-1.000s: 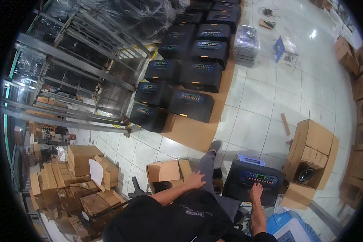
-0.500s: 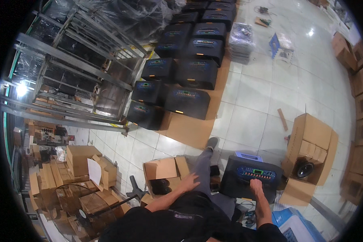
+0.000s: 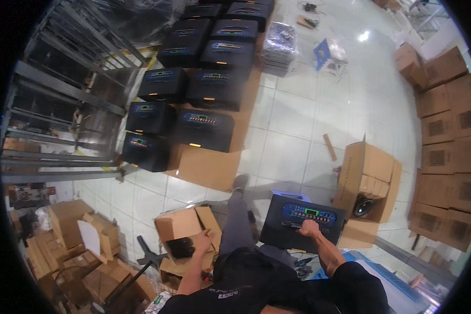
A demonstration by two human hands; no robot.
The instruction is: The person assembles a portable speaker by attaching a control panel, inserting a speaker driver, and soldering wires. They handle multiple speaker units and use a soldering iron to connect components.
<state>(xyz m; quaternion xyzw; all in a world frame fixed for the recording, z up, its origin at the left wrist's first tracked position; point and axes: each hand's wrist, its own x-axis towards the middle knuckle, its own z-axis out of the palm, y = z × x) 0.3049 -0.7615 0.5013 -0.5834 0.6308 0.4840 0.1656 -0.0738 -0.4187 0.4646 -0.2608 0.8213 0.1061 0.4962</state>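
A black speaker box [image 3: 277,236] with a blue control panel and a small green display is in front of me at the right, partly over a blue plastic stool [image 3: 293,195]. My right hand [image 3: 310,228] is closed at the panel's near edge, on what looks like the speaker's dark handle; its grip is partly hidden. My left hand [image 3: 203,242] is at the right side of an open cardboard box [image 3: 177,222], fingers apart and nothing visible in them. Dark round parts [image 3: 182,247] sit inside that box.
Rows of similar speakers [image 3: 206,128] stand on cardboard at the far left. An open carton [image 3: 353,172] with a black speaker driver [image 3: 363,205] is at the right. Stacked cartons [image 3: 439,157] line the right side. A metal rack [image 3: 63,120] and a fan [image 3: 63,280] are left.
My left hand has moved from beside my thigh to the open cardboard box. My right hand stays at the speaker's top. The whole view has shifted, so things appear farther left.
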